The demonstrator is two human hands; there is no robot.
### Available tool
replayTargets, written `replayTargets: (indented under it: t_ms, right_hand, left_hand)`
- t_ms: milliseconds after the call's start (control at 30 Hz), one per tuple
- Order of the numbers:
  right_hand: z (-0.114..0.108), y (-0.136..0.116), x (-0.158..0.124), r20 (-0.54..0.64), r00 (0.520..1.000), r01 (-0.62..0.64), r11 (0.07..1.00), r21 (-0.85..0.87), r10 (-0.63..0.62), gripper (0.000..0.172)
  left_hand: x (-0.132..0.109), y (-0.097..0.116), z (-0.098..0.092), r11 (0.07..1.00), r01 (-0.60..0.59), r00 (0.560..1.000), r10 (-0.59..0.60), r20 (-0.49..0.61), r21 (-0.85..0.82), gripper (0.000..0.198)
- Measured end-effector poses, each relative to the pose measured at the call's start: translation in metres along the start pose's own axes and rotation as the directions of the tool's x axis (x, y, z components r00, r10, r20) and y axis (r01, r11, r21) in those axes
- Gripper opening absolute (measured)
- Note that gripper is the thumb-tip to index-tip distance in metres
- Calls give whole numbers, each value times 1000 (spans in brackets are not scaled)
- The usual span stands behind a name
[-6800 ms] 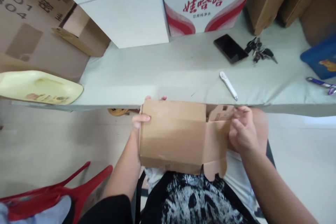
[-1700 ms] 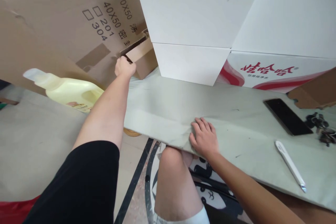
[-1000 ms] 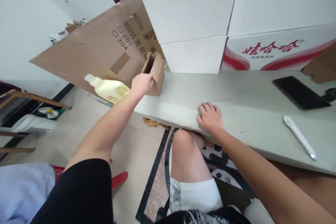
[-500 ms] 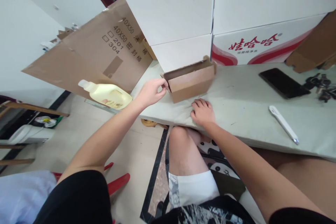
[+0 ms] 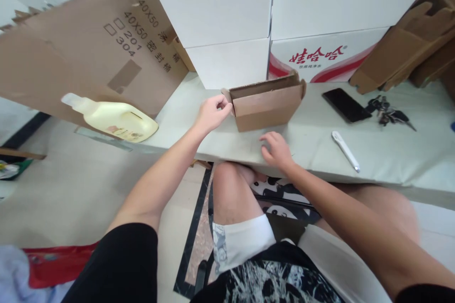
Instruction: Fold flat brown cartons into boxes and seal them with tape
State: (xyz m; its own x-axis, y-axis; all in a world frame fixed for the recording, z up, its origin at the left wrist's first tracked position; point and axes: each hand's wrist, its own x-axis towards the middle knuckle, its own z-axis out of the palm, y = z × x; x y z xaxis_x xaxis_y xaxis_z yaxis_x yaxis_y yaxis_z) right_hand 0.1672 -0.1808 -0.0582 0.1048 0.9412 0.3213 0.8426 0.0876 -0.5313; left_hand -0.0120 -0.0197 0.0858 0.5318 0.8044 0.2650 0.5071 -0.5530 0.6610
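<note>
A small brown cardboard box (image 5: 266, 104) lies on the pale table (image 5: 373, 151) in front of me, its top open. My left hand (image 5: 212, 112) pinches the box's left end flap. My right hand (image 5: 276, 149) rests on the table near its front edge, just below the box, with fingers apart and nothing in it.
A cream plastic jug (image 5: 113, 118) lies on the table's left end. Behind stand a big brown carton (image 5: 81, 52), white cartons (image 5: 220, 14) and a red-printed carton (image 5: 316, 57). A black phone (image 5: 346, 105), keys (image 5: 387, 114) and a white pen-like tool (image 5: 345, 150) lie to the right. Flat cardboard (image 5: 405, 47) leans far right.
My left hand has pulled the small box from the far left corner to the table's middle. My right hand stayed on the table edge and lifted its fingers slightly.
</note>
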Motion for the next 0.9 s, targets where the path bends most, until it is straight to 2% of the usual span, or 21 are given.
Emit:
replayTargets:
  t_ms: [67,100,167,200,267,333,433,600,733,900]
  right_hand:
    - [-30,15,-9,-131,991,4,1000,6,-3,25]
    - [-46,23,-11,-272,962,31,999,18,-25,23]
    - [-76,37,-11,-493,866,78,996,-29,-83,23]
    - [-90,43,-10,-553,827,73,995,-69,-99,24]
    - [-113,52,-5,-603,789,41,989,-140,-118,29]
    - [-129,57,1,-600,790,10,981,-193,-126,36]
    - [-140,58,9,-547,829,-24,970,-243,-117,41]
    - [-141,56,16,-441,894,-42,963,-265,-83,28]
    - [-134,59,13,-414,909,-19,984,-180,-58,25]
    - [-135,57,2,-432,893,75,988,-133,-126,21]
  left_hand:
    - [-1,2,6,999,9,1000,-9,-10,-35,24]
    - [-1,3,9,998,14,1000,-14,-10,-57,26]
    - [0,5,15,994,25,1000,-26,-2,-104,29]
    - [2,7,18,992,27,1000,-26,5,-123,31]
    - [4,10,24,986,14,1000,-14,2,-163,34]
    - [7,12,29,976,-15,1000,14,-6,-218,39]
    - [11,13,37,953,-52,998,63,28,-297,42]
    - [13,10,51,935,-65,993,95,70,-350,35]
    - [10,9,61,912,-83,993,109,41,-401,7]
    - [8,5,66,948,-144,989,145,-16,-284,11]
